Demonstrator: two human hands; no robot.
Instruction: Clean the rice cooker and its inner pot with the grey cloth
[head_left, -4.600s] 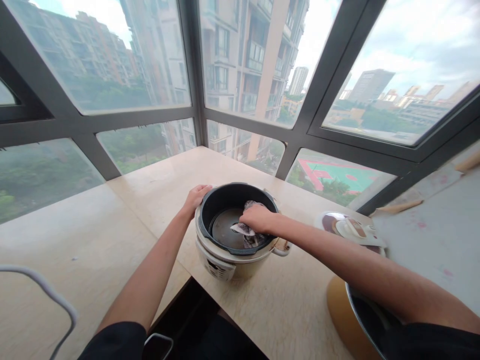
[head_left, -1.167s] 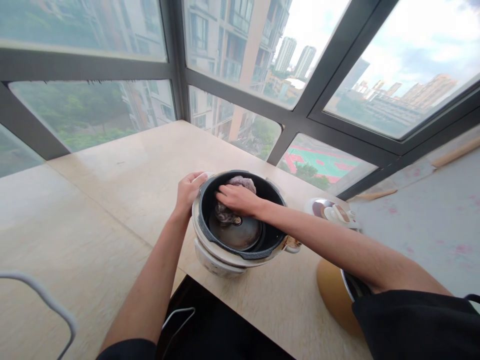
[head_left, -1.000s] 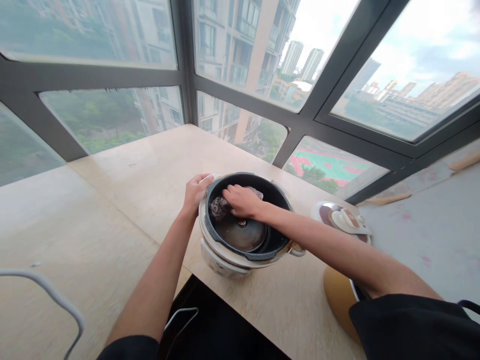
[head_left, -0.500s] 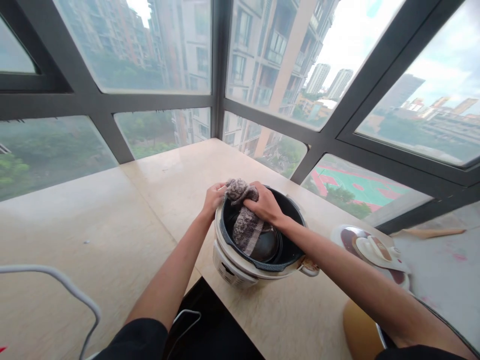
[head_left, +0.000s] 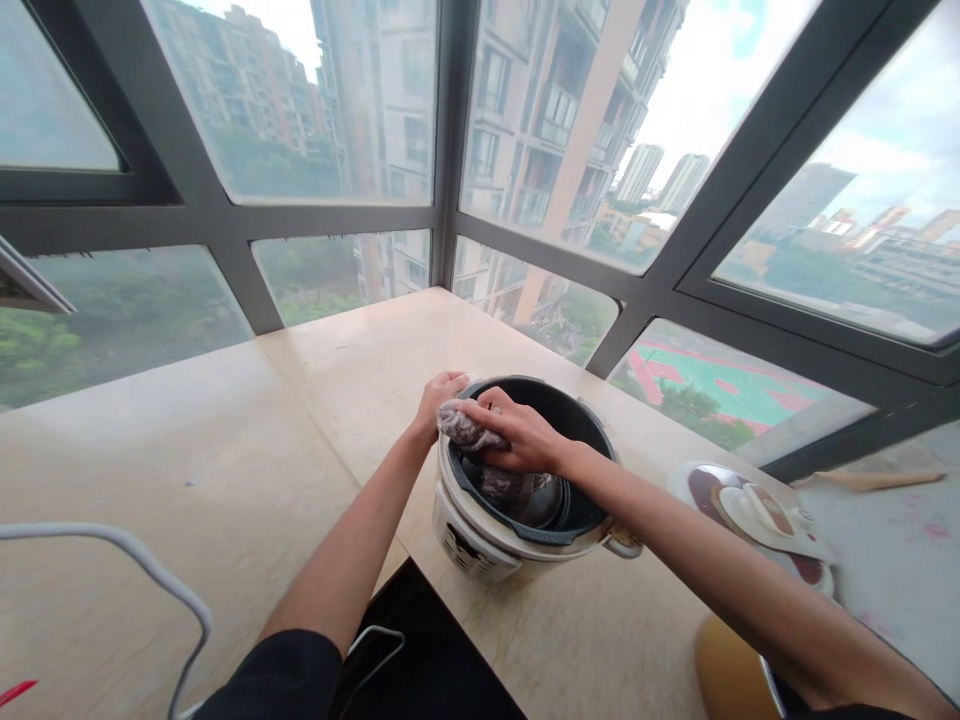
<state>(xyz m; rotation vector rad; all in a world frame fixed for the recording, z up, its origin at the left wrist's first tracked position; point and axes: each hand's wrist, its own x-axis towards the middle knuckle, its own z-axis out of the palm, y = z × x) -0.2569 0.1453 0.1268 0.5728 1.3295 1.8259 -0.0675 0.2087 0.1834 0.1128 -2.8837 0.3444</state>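
Note:
A white electric pressure cooker point(head_left: 480, 560) stands lidless on the counter, its dark inner pot point(head_left: 592, 430) showing. My right hand point(head_left: 525, 432) is closed round a grey-brown cloth point(head_left: 469, 428), bunched against the pot's left inner rim. Part of the cloth hangs down inside the pot, mostly hidden under the hand. At the cooker's left rear edge, my left hand point(head_left: 437, 400) grips the rim from outside; its fingertips are partly hidden.
The cooker's white and brown lid point(head_left: 757, 510) lies to the right on the pale stone counter point(head_left: 315, 440). Nearer me are a golden-brown rounded container point(head_left: 724, 665) and a black flat panel point(head_left: 427, 650). A white cable point(head_left: 150, 560) curves at left. Windows enclose the corner.
My right hand has pushed the cloth down and left onto the rim, bunching it tighter. The cloth's hanging part is now more hidden. My left hand stays at the cooker's edge.

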